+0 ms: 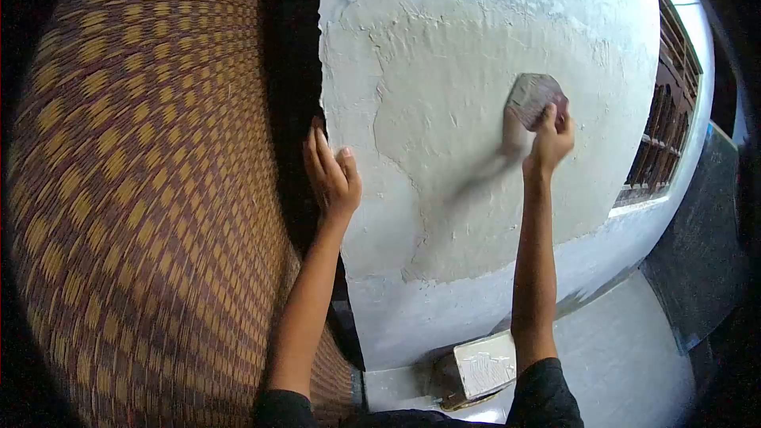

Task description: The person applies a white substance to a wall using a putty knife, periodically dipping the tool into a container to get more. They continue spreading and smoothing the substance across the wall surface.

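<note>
My right hand (550, 143) pinches the lower right edge of a flat, greyish-purple putty scraper (533, 100), its face smeared with pale putty. The scraper is tilted close over a broad cream patch of wet putty (452, 111) on the wall, and a shadow falls below it. At the wall's left corner, my left hand (333, 177) is open, fingers stretched along the edge and thumb toward the white wall face (354, 230). Thin ridges mark the putty, and its left border is ragged.
A woven brown and yellow mat (143, 190) stands along the left, with a dark gap beside the wall. A barred window (666, 127) is at right. Below, a putty-smeared white board (485, 364) sits on the grey floor (618, 349). A dark panel (701, 230) leans far right.
</note>
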{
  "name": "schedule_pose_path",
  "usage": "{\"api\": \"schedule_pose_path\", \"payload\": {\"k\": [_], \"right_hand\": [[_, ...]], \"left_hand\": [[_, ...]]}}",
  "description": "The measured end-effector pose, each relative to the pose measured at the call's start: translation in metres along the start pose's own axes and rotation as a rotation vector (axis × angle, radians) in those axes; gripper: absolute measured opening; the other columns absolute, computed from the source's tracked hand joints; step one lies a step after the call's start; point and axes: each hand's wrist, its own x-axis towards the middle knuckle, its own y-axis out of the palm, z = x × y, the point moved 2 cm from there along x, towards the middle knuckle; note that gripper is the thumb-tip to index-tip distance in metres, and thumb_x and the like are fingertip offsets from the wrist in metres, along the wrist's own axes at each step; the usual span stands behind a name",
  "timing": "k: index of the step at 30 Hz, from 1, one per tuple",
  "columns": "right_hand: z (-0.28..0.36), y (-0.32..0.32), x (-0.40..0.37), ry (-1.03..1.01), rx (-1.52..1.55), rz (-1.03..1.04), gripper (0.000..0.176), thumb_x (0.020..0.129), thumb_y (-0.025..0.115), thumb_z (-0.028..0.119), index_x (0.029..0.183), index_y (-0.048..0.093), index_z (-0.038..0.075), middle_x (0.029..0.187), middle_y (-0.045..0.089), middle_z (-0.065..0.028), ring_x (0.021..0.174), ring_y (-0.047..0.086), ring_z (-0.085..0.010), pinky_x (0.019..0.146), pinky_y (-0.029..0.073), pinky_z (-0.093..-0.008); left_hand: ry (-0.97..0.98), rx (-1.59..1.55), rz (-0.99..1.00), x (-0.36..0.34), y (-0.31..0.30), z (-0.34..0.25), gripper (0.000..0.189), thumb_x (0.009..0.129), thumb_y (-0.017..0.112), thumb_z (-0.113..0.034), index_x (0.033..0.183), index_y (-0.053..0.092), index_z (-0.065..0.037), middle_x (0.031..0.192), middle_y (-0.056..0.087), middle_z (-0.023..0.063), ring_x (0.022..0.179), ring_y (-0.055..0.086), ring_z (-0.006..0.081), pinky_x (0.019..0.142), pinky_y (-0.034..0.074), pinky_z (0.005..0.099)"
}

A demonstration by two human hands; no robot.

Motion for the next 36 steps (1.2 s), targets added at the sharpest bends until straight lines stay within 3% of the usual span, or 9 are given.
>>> {"api": "schedule_pose_path", "payload": {"k": [4, 7, 9, 12, 15, 21, 27, 33, 36], "right_hand": [[0.002, 0.018, -0.052, -0.210, -0.016, 0.297, 0.033, 0.095, 0.060, 0.016, 0.121, 0.059, -0.004, 0.108, 0.065, -0.0118, 0.093, 0.061, -0.0175, 0.083, 0.049, -0.0310], [0.008, 0.028, -0.091, -0.395, -0.593, 0.574, 0.028, 0.089, 0.066, 0.013, 0.114, 0.066, 0.003, 0.098, 0.068, -0.0144, 0.086, 0.062, -0.0198, 0.076, 0.047, -0.0283], [-0.004, 0.025, -0.064, -0.396, -0.380, 0.389, 0.028, 0.090, 0.066, 0.014, 0.115, 0.065, 0.002, 0.100, 0.068, -0.0141, 0.088, 0.062, -0.0187, 0.077, 0.048, -0.0278], [0.005, 0.003, -0.023, 0.002, -0.033, 0.079, 0.029, 0.096, 0.057, 0.014, 0.119, 0.060, -0.002, 0.100, 0.066, -0.0099, 0.087, 0.063, -0.0170, 0.078, 0.052, -0.0314], [0.011, -0.006, -0.022, -0.051, 0.042, 0.022, 0.029, 0.097, 0.056, 0.014, 0.120, 0.060, -0.002, 0.098, 0.066, -0.0085, 0.088, 0.062, -0.0160, 0.078, 0.052, -0.0302], [0.003, 0.017, -0.085, -0.464, -0.548, 0.595, 0.030, 0.090, 0.065, 0.017, 0.114, 0.065, 0.000, 0.094, 0.068, -0.0115, 0.084, 0.061, -0.0186, 0.076, 0.047, -0.0296], [0.003, -0.022, -0.007, 0.004, 0.049, -0.129, 0.030, 0.096, 0.058, 0.014, 0.118, 0.059, -0.006, 0.105, 0.065, -0.0112, 0.091, 0.062, -0.0171, 0.080, 0.052, -0.0319], [0.025, 0.026, -0.111, -0.549, -0.417, 0.765, 0.027, 0.085, 0.065, 0.010, 0.111, 0.066, 0.005, 0.093, 0.068, -0.0146, 0.082, 0.060, -0.0301, 0.078, 0.046, -0.0389], [0.000, 0.021, -0.072, -0.473, -0.439, 0.530, 0.028, 0.082, 0.065, 0.009, 0.110, 0.067, 0.006, 0.090, 0.069, -0.0138, 0.079, 0.059, -0.0311, 0.076, 0.045, -0.0391]], "left_hand": [[0.020, -0.024, -0.018, 0.000, -0.001, -0.003, 0.058, 0.098, 0.041, -0.028, 0.141, 0.029, 0.008, 0.144, 0.037, 0.0249, 0.131, 0.037, 0.0410, 0.111, 0.026, 0.0519], [0.005, -0.005, -0.014, -0.002, 0.000, -0.001, 0.058, 0.098, 0.041, -0.028, 0.141, 0.030, 0.008, 0.144, 0.037, 0.0251, 0.131, 0.037, 0.0412, 0.110, 0.027, 0.0513], [0.006, 0.004, -0.014, -0.002, -0.001, -0.001, 0.058, 0.098, 0.041, -0.028, 0.141, 0.030, 0.008, 0.144, 0.036, 0.0252, 0.131, 0.037, 0.0414, 0.110, 0.027, 0.0508], [0.023, 0.008, -0.002, 0.000, -0.003, -0.002, 0.058, 0.098, 0.041, -0.029, 0.142, 0.029, 0.008, 0.144, 0.035, 0.0256, 0.131, 0.037, 0.0414, 0.110, 0.028, 0.0496], [0.069, -0.017, -0.054, 0.002, -0.005, -0.005, 0.058, 0.099, 0.041, -0.028, 0.142, 0.029, 0.008, 0.145, 0.034, 0.0255, 0.131, 0.037, 0.0407, 0.110, 0.029, 0.0490], [0.042, 0.027, -0.034, 0.002, -0.008, -0.012, 0.059, 0.099, 0.040, -0.027, 0.144, 0.027, 0.008, 0.144, 0.035, 0.0266, 0.132, 0.036, 0.0405, 0.110, 0.028, 0.0490], [0.045, -0.029, 0.004, 0.003, -0.011, -0.016, 0.060, 0.098, 0.043, -0.025, 0.145, 0.023, 0.007, 0.146, 0.031, 0.0269, 0.134, 0.033, 0.0410, 0.111, 0.027, 0.0487], [0.029, -0.077, 0.018, 0.004, -0.014, -0.020, 0.065, 0.097, 0.047, -0.026, 0.146, 0.021, 0.006, 0.148, 0.027, 0.0266, 0.136, 0.029, 0.0397, 0.112, 0.026, 0.0477], [0.067, -0.047, -0.034, 0.004, -0.012, -0.019, 0.066, 0.096, 0.047, -0.028, 0.147, 0.020, 0.004, 0.149, 0.027, 0.0252, 0.137, 0.028, 0.0389, 0.114, 0.021, 0.0496]]}}
